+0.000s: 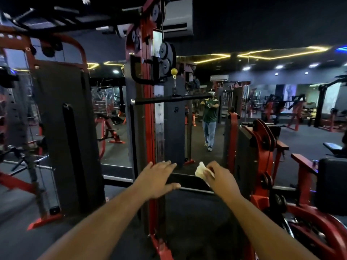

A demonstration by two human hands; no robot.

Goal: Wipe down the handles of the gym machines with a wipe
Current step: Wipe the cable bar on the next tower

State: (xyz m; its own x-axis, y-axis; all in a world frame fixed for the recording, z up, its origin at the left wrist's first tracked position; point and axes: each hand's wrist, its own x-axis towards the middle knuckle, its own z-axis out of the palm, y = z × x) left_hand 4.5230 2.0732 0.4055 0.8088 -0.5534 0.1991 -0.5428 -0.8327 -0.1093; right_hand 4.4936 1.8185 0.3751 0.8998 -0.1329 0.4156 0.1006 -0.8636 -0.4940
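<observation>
Reaching: both hands out low in the centre of the frame, short of any handle.
Right hand [218, 177]: fingers curled round a crumpled white wipe [201, 172], lower centre-right.
Left hand [159, 178]: spread flat and wide, holding nothing, just left of the wipe.
Nearest target: black straight bar [169, 99], hanging level from a cable at mid-frame, well above both hands.
Second target: black U-shaped grip [135, 71] on the red upright [148, 128], upper centre.
Doing it well: likely best to steady one bar end with the free palm, wrap the wipe round, draw along the full length.
Risk: bar probably swings on its cable.
</observation>
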